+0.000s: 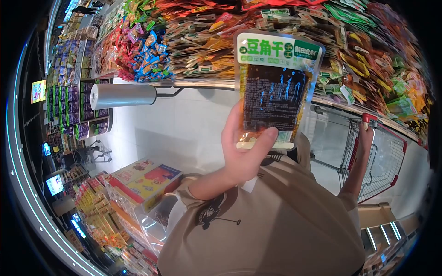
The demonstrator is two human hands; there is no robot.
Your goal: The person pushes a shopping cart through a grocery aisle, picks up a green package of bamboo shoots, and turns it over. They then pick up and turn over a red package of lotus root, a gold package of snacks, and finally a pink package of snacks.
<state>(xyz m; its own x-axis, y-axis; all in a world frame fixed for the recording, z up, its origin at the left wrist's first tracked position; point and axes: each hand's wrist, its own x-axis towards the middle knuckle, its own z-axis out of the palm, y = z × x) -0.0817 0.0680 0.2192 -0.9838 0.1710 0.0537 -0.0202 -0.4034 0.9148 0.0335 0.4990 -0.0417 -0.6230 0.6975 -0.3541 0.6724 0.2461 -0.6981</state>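
head: left hand (241, 154) gripping packet (276, 78)

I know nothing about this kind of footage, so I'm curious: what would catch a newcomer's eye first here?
First comes the green-labelled snack packet, held up in the middle of the view by the left hand. Behind it, shelves crammed with colourful packets run across the top. At the right, the right hand reaches to the handle of a red-trimmed shopping cart.
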